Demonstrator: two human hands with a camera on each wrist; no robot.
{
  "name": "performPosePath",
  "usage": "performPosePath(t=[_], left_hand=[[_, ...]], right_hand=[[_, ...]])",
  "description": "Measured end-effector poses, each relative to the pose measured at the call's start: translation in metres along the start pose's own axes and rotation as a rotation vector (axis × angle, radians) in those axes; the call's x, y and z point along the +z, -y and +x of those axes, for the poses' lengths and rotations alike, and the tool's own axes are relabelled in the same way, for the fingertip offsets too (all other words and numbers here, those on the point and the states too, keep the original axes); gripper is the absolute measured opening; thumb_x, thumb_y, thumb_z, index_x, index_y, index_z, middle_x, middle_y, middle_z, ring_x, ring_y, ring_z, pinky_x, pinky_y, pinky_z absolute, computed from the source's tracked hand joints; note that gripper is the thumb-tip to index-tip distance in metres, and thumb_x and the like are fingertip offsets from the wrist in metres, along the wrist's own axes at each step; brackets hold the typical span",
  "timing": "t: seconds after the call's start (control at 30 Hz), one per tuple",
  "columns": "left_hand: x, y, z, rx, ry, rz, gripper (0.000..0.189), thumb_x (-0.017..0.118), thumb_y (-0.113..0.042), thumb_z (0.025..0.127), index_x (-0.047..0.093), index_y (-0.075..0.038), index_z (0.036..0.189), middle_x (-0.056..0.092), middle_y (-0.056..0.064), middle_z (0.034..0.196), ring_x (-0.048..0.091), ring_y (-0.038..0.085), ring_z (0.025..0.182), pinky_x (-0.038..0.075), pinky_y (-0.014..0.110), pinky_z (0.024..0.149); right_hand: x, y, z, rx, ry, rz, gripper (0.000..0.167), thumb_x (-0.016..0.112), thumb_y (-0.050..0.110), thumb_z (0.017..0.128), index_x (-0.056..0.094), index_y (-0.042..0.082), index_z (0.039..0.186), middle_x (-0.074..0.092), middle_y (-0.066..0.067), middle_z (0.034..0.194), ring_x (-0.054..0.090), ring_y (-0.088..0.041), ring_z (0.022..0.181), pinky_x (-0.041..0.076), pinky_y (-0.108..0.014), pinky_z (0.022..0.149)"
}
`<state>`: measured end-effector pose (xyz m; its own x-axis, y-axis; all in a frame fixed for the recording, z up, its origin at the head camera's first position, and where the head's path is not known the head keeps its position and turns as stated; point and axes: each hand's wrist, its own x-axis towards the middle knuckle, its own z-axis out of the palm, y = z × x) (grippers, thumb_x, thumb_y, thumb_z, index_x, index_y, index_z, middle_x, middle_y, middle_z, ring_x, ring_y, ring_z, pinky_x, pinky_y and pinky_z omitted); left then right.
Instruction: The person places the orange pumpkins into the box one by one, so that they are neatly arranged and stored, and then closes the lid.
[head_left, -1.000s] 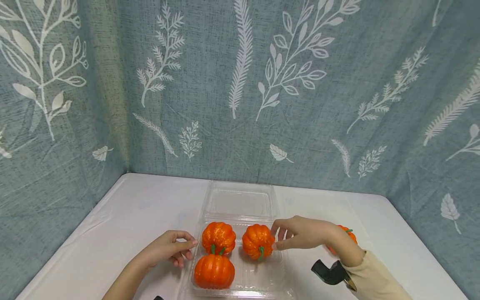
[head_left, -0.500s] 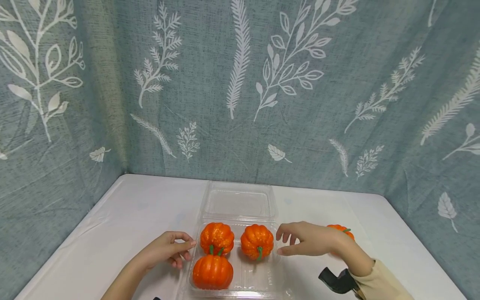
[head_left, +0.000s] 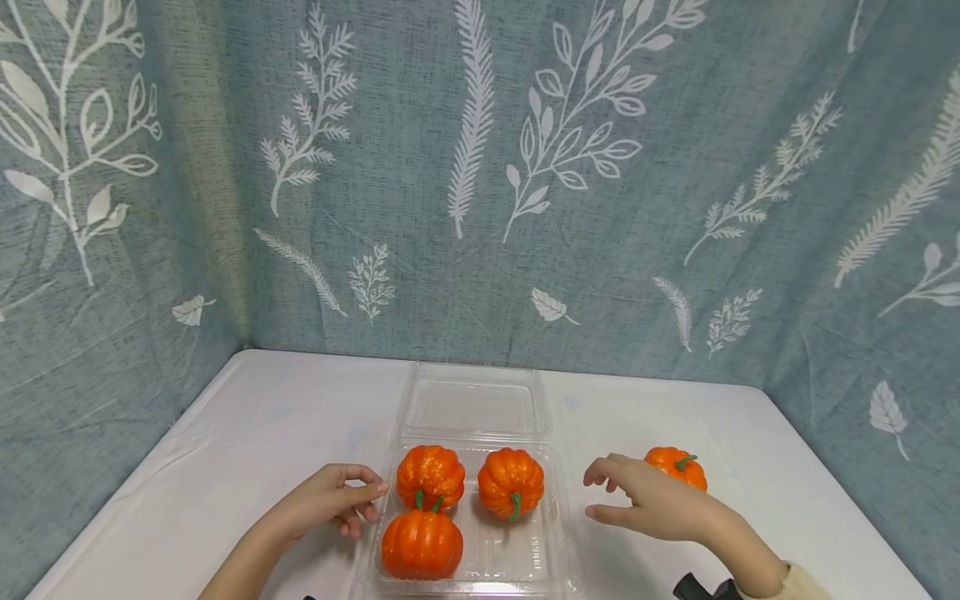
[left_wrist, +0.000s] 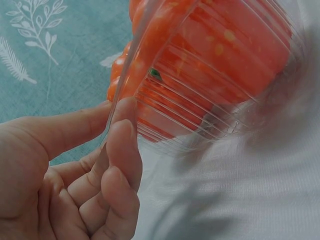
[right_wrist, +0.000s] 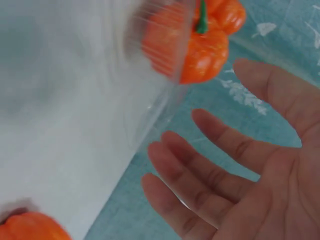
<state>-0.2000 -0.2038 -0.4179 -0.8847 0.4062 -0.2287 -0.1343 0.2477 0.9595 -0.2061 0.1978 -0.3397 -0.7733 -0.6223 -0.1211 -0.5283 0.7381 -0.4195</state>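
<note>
A clear plastic clamshell container point(head_left: 551, 550) lies with its lid folded back on the table. Inside are two orange toy pumpkins at the left, one at the back point(head_left: 431, 477) and one in front point(head_left: 422, 546); a third toy pumpkin point(head_left: 511, 482) sits at the back right. My left hand point(head_left: 330, 502) pinches the container's left rim between thumb and fingers, as the left wrist view shows. To the right of the container hovers my right hand point(head_left: 656, 502), fingers spread and holding nothing. Beyond it a loose toy pumpkin point(head_left: 678, 467) is partly covered by the hand.
The container's lid point(head_left: 476, 404) lies flat toward the back of the white table point(head_left: 300, 408). A grey-green leaf-patterned curtain point(head_left: 420, 275) stands behind and at both sides. A black wrist strap piece point(head_left: 705, 587) shows at the right sleeve.
My right hand has moved right, away from the back-right pumpkin in the container, toward the loose one. The left hand has stayed at the rim. The view has shifted slightly.
</note>
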Motion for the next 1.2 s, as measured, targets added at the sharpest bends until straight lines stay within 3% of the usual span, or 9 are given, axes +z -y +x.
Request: performPosePath(t=[0.27, 0.43, 0.63, 0.8, 1.03, 1.2], left_hand=[[0.001, -0.001, 0.001, -0.001, 0.005, -0.005, 0.037, 0.055, -0.03, 0.093, 0.056, 0.006, 0.103, 0.063, -0.001, 0.067, 0.055, 0.005, 0.049, 0.045, 0.019, 0.049], [0.001, -0.001, 0.001, 0.004, 0.004, -0.005, 0.037, 0.056, -0.03, 0.092, 0.056, 0.005, 0.102, 0.063, -0.001, 0.067, 0.055, 0.005, 0.049, 0.045, 0.019, 0.049], [-0.001, 0.001, 0.001, 0.001, -0.001, -0.001, 0.037, 0.056, -0.03, 0.092, 0.056, 0.005, 0.103, 0.063, 0.0, 0.067, 0.055, 0.005, 0.049, 0.045, 0.019, 0.049], [-0.002, 0.001, 0.0, -0.001, 0.0, -0.002, 0.037, 0.056, -0.03, 0.092, 0.055, 0.005, 0.103, 0.063, 0.0, 0.067, 0.055, 0.005, 0.048, 0.045, 0.019, 0.049], [-0.002, 0.002, 0.0, -0.006, 0.006, -0.007, 0.037, 0.055, -0.03, 0.093, 0.055, 0.006, 0.104, 0.063, -0.001, 0.067, 0.055, 0.004, 0.048, 0.045, 0.019, 0.049], [-0.001, 0.001, 0.0, -0.006, 0.005, -0.003, 0.037, 0.055, -0.029, 0.093, 0.056, 0.006, 0.104, 0.063, -0.001, 0.067, 0.055, 0.004, 0.048, 0.044, 0.018, 0.049]], right_hand=[[0.008, -0.014, -0.024, 0.091, -0.149, -0.062, 0.038, 0.057, 0.05, 0.086, 0.054, 0.019, 0.108, 0.053, 0.005, 0.103, 0.055, -0.018, 0.092, 0.048, -0.029, 0.072], [0.015, -0.022, -0.034, 0.196, -0.295, -0.153, 0.032, 0.066, 0.038, 0.084, 0.057, 0.017, 0.107, 0.055, -0.003, 0.107, 0.056, -0.016, 0.088, 0.047, -0.03, 0.063], [0.022, -0.03, -0.037, 0.347, -0.458, -0.292, 0.033, 0.072, 0.028, 0.078, 0.06, 0.007, 0.099, 0.055, -0.008, 0.093, 0.053, -0.02, 0.077, 0.048, -0.034, 0.052], [0.025, -0.037, -0.039, 0.389, -0.496, -0.299, 0.038, 0.073, 0.03, 0.077, 0.06, 0.003, 0.102, 0.056, -0.013, 0.097, 0.054, -0.024, 0.08, 0.048, -0.038, 0.051], [0.032, -0.045, -0.038, 0.374, -0.594, -0.33, 0.042, 0.077, 0.028, 0.072, 0.059, 0.003, 0.102, 0.053, -0.015, 0.091, 0.05, -0.028, 0.078, 0.046, -0.036, 0.048], [0.033, -0.054, -0.034, 0.404, -0.603, -0.347, 0.047, 0.078, 0.03, 0.071, 0.059, 0.005, 0.105, 0.053, -0.016, 0.092, 0.05, -0.031, 0.079, 0.048, -0.04, 0.051]])
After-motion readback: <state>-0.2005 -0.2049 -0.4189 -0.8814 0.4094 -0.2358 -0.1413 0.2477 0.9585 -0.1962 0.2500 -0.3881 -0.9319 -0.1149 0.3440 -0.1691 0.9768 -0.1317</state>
